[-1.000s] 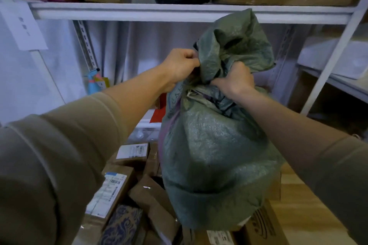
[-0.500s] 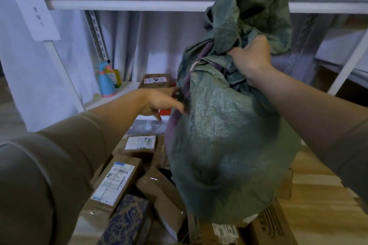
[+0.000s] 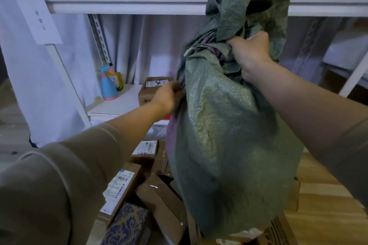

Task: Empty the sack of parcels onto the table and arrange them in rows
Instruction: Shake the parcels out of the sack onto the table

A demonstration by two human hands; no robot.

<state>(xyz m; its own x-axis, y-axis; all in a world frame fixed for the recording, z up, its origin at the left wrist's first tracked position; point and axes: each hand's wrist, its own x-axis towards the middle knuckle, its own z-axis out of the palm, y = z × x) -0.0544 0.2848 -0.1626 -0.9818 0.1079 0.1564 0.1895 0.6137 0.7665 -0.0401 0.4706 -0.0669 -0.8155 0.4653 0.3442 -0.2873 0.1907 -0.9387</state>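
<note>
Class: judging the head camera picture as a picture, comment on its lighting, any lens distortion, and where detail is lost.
Head view: dim, bluish light; the white shelf rail bows from wide-angle distortion; the green sack shows a pale sheen high on its face and goes murky lower down; parcel labels are too soft to read; the near left sleeve is blurred.

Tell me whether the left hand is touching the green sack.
Touching. The head view shows the left hand with its fingers pinching the side seam of the green sack, with no gap between them.
</note>
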